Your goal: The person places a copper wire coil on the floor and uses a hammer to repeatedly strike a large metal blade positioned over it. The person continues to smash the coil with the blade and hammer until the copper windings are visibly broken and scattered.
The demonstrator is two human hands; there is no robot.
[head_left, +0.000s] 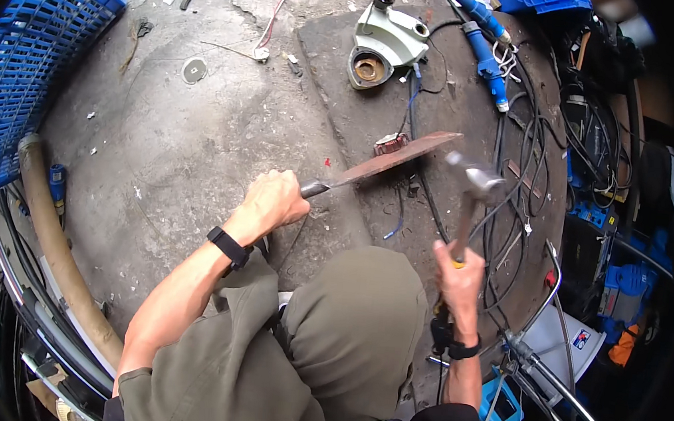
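My left hand (271, 201) is closed round the dark handle of a long knife with a rusty blade (397, 159), stretched up and to the right. Beside the blade's far edge, partly hidden by it, sits a small motor part with red windings (389, 141). My right hand (460, 280) grips the handle of a hammer (480, 180), its metal head raised to the right of the blade tip and blurred by motion. Farther off lies a pale grey-green machine housing (392, 39) with a round brown opening. Whether the blade touches the motor part I cannot tell.
Blue industrial plugs (486, 67) and tangled black cables (531, 139) lie to the right. A blue plastic crate (35, 40) and a cardboard tube (63, 227) stand at the left. Metal tubing (554, 382) and a white bucket (553, 346) are at the lower right.
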